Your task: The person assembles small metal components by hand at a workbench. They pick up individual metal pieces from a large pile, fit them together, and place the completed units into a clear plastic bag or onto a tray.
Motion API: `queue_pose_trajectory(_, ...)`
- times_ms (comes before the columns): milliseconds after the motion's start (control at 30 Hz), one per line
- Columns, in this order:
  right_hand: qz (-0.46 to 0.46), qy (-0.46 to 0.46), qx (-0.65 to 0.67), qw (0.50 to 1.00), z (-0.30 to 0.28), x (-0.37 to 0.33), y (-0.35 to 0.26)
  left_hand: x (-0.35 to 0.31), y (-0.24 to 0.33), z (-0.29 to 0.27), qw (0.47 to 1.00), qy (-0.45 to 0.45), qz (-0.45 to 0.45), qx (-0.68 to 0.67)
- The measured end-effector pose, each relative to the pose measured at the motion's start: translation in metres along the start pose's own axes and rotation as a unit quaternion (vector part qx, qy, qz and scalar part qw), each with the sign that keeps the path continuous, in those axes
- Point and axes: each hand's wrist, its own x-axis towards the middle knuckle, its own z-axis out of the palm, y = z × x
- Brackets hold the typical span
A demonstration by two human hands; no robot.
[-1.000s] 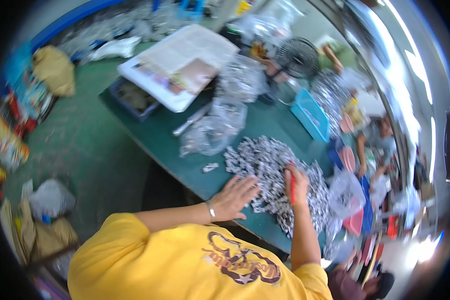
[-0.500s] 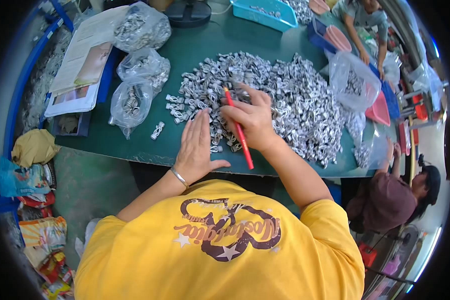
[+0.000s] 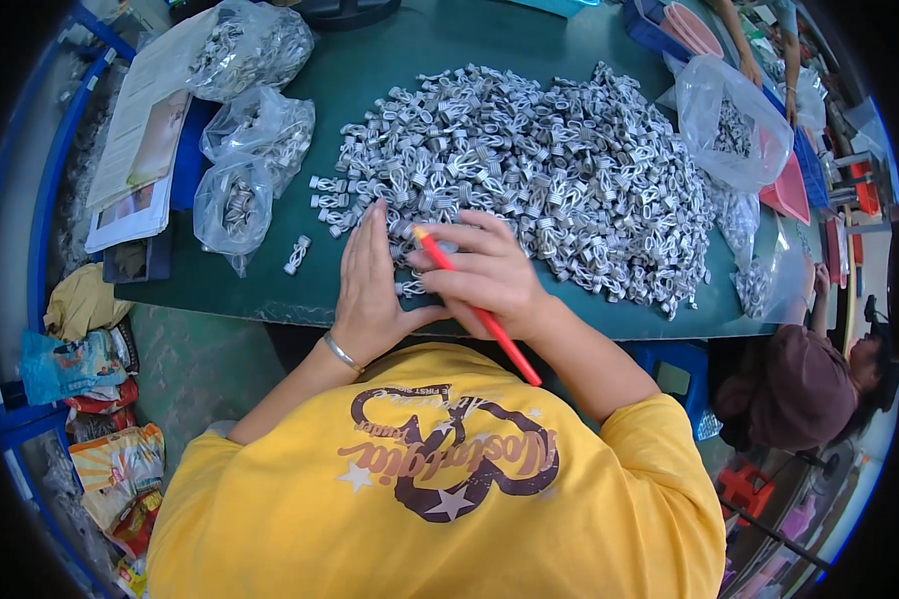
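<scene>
Three clear bags [image 3: 238, 195] of small silver parts are seen at the left of the green table [image 3: 270, 290]. The left hand [image 3: 370, 285] is laid flat, fingers together, at the near edge of the large heap of silver parts [image 3: 549, 170]. A red pencil [image 3: 477, 311] is gripped by the right hand [image 3: 484, 275]. Sorting seems under way; care is needed as pieces interlock. An open bag [image 3: 734, 125] lies rightward.

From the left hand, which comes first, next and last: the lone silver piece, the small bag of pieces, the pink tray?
From the left hand:
1. Lone silver piece, just to its left on the green table.
2. Small bag of pieces, farther left.
3. Pink tray, far right, beyond the big pile.
</scene>
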Motion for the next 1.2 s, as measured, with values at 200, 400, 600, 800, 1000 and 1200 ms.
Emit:
queue_pose_trajectory(200, 0.095, 0.139, -0.189, 0.968, -0.046, -0.024, 0.021, 0.003, 0.003, -0.003, 0.998, -0.040, 0.000, 0.046)
queue_pose_trajectory(400, 0.212, 0.139, -0.330, 0.909, -0.051, -0.032, 0.027, 0.004, 0.003, -0.002, 0.995, -0.064, -0.005, 0.074)
queue_pose_trajectory(600, 0.182, 0.154, -0.321, 0.916, -0.054, -0.025, 0.031, 0.003, 0.006, -0.007, 0.994, -0.075, 0.001, 0.075)
queue_pose_trajectory(800, 0.126, 0.097, -0.255, 0.954, -0.038, 0.019, 0.034, 0.018, 0.014, 0.004, 0.990, -0.092, 0.031, 0.103)
queue_pose_trajectory(1000, 0.170, 0.028, -0.220, 0.960, -0.012, 0.038, 0.042, 0.031, 0.008, 0.003, 0.987, -0.096, -0.004, 0.128)
queue_pose_trajectory(1200, 0.193, 0.159, -0.142, 0.958, -0.025, 0.034, 0.036, 0.040, 0.004, 0.004, 0.988, -0.056, 0.006, 0.147)
